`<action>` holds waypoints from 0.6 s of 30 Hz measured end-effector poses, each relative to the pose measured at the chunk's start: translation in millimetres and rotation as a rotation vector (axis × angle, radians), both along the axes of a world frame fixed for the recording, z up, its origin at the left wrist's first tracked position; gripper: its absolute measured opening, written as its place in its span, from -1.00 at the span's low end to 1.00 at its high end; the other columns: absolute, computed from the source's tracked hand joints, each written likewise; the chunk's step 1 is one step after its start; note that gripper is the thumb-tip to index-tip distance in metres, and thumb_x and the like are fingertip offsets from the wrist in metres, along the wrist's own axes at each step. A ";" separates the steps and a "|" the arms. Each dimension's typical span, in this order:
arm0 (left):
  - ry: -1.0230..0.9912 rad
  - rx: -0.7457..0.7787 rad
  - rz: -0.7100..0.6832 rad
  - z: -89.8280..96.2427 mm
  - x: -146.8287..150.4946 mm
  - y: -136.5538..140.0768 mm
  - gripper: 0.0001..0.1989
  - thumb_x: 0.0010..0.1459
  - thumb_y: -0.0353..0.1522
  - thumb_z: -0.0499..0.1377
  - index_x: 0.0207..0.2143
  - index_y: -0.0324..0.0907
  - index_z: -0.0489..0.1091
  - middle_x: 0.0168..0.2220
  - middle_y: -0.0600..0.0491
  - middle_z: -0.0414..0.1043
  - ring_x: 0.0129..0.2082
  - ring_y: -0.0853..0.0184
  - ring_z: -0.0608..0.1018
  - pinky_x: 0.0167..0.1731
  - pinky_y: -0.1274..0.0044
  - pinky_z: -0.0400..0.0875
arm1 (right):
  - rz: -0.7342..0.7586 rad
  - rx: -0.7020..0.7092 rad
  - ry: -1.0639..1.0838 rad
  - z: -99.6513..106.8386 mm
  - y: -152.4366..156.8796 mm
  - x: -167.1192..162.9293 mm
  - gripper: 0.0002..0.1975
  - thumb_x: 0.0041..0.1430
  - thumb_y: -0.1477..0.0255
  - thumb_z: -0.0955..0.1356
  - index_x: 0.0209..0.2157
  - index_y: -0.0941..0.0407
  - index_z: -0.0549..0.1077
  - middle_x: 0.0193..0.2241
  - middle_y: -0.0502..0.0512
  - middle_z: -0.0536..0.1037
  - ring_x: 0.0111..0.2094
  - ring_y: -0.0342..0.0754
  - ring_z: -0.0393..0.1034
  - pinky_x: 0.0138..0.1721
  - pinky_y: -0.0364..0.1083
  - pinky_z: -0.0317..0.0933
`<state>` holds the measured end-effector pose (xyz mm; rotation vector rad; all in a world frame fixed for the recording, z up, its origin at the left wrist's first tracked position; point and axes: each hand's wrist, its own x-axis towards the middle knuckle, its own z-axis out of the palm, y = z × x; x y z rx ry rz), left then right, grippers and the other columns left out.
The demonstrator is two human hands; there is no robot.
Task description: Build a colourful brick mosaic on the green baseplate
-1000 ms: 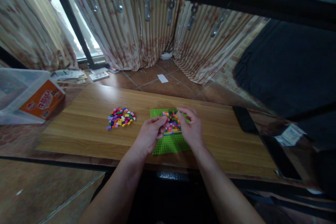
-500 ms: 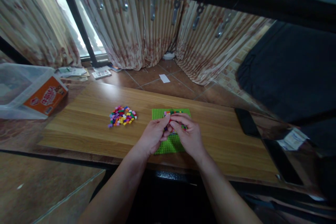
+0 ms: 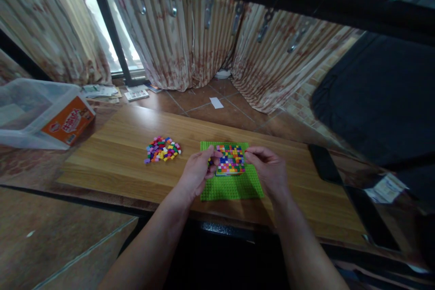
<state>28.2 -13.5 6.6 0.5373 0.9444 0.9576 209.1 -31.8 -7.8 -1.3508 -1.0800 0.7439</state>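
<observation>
A green studded baseplate lies on the wooden board in front of me. On it stands a square block of small multicoloured building bricks. My left hand is at the block's left side, closed round several small bricks, dark and yellow ones showing between the fingers. My right hand hovers at the block's right edge. Its thumb and forefinger pinch a small red brick, partly hidden by the fingertips. To the left, a loose pile of coloured bricks is spread on the wood.
The long wooden board carries everything. A clear plastic tub with an orange label stands at the far left. Dark flat devices, one a black phone-like slab, lie at the right. Striped curtains hang behind.
My hands have drawn apart. The right hand moved right, away from the left, carrying the red brick, and the brick block is now uncovered. The view has shifted slightly.
</observation>
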 end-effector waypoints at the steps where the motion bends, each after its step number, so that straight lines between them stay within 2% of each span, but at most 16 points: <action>1: 0.006 -0.002 0.004 -0.3 0.2 -0.1 -0.70 0.18 -0.24 0.23 -0.46 -0.32 0.47 -0.58 0.12 0.25 -0.70 0.61 0.19 -0.70 0.67 -0.17 | 0.018 -0.017 -0.010 -1.9 0.0 2.0 -0.87 -0.09 0.34 0.51 -0.46 0.07 0.60 -0.48 0.00 0.62 -0.46 -0.07 0.47 -0.34 -0.04 0.37; 5: 0.024 0.003 0.007 -2.4 2.7 -0.5 -0.72 0.21 -0.29 0.20 -0.46 -0.33 0.47 -0.57 0.12 0.25 -0.70 0.62 0.18 -0.70 0.67 -0.18 | 0.083 0.004 -0.202 -5.6 -2.4 2.0 -0.91 0.02 0.35 0.47 -0.41 0.04 0.63 -0.41 0.04 0.64 -0.37 -0.02 0.50 -0.28 -0.01 0.37; 10: 0.016 0.009 0.001 -4.1 3.5 -0.7 -0.71 0.17 -0.25 0.24 -0.47 -0.32 0.49 -0.57 0.12 0.26 -0.70 0.62 0.16 -0.69 0.66 -0.18 | 0.145 0.045 -0.505 -4.3 -3.5 -2.7 -0.84 0.17 0.40 0.37 -0.38 0.02 0.63 -0.35 0.06 0.60 -0.28 -0.01 0.50 -0.19 0.01 0.36; 18: 0.025 0.018 0.005 -3.4 3.1 -0.4 -0.74 0.17 -0.28 0.22 -0.46 -0.32 0.48 -0.57 0.13 0.27 -0.70 0.61 0.17 -0.69 0.65 -0.17 | 0.184 0.095 -0.728 -8.6 1.2 -4.7 -0.83 0.20 0.46 0.32 -0.33 0.03 0.59 -0.34 0.08 0.58 -0.25 0.05 0.47 -0.15 0.06 0.33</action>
